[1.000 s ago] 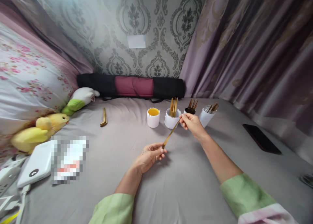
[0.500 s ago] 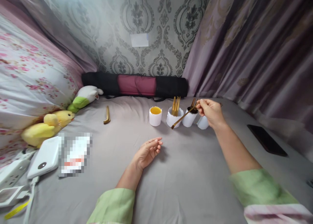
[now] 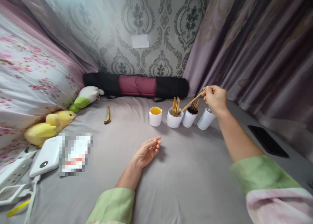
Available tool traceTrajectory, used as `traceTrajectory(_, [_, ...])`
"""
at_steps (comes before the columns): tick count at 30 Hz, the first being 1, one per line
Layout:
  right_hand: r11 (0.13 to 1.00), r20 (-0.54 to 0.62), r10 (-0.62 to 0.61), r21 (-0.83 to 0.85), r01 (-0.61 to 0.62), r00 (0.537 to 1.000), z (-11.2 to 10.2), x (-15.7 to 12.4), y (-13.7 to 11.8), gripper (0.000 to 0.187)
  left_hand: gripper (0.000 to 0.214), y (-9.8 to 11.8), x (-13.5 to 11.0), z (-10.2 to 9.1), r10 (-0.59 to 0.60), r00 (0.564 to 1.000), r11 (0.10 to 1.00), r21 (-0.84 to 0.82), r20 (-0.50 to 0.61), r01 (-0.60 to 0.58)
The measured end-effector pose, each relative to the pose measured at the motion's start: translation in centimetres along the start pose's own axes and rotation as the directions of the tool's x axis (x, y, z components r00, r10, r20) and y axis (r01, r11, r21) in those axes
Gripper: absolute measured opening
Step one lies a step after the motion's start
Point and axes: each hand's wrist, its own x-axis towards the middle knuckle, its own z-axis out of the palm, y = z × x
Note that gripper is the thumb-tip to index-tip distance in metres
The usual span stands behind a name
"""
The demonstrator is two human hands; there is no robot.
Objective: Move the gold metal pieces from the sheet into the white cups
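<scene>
My right hand (image 3: 215, 98) is closed in a pinch on the upper end of a thin gold-coloured stick (image 3: 191, 102). The stick slants down to the left, its lower tip at the rim of a white cup (image 3: 174, 122) that holds several gold-coloured sticks (image 3: 176, 106). Just below the hand stands a white cylindrical container (image 3: 205, 120), tilted to the right. Beside it, another white cup (image 3: 189, 119) with a dark inside holds several brownish sticks (image 3: 195, 104). Resting on the grey sheet, my left hand (image 3: 148, 152) is empty with its fingers loosely bent and apart.
A white cup with a yellow inside (image 3: 155, 118) stands left of the others. Bent gold-coloured pieces (image 3: 107, 115) lie further left. A black phone (image 3: 267, 141) is at right; plush toys (image 3: 52, 123), a white power bank (image 3: 46, 157) and a power strip (image 3: 17, 168) are at left.
My right hand has moved up and slightly right, and the stick's lower tip has risen from in front of the white cup to its rim. My left hand has stayed put.
</scene>
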Motion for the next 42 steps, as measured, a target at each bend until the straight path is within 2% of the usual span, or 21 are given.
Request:
traceTrajectory(3, [0.99,0.0,-0.081,-0.116,0.08,0.997,0.8,0.6,0.2,0.026,0.023,0.0,0.0,0.1,0.006,1.0,1.0,0.001,-0.005,-0.006])
traceTrajectory(7, [0.97,0.105,-0.119,-0.198,0.138,0.987,1.9,0.7,-0.5,0.024,0.023,0.0,0.0,0.0,0.007,1.0,1.0,0.0,-0.005,-0.007])
traceTrajectory(18, [0.945,0.361,-0.035,-0.29,0.148,0.932,3.8,0.4,-0.8,0.023,0.025,-0.1,0.1,0.2,0.005,1.0,1.0,0.004,-0.018,-0.005])
traceTrajectory(27, [0.905,0.475,0.049,-0.393,0.163,0.879,5.2,0.3,-0.2,0.024,0.025,-0.1,0.1,0.2,0.004,1.0,1.0,0.004,-0.015,-0.004])
traceTrajectory(34, [0.858,0.427,0.078,-0.488,0.157,0.901,6.3,-0.3,0.2,0.025,0.024,-0.1,0.2,0.0,0.007,1.0,1.0,0.004,-0.021,-0.007])
traceTrajectory(42, [0.863,0.386,0.099,-0.493,0.114,0.917,6.7,-0.5,0.4,0.026,0.025,-0.2,0.3,-0.1,0.01,1.0,1.0,-0.002,-0.001,-0.01])
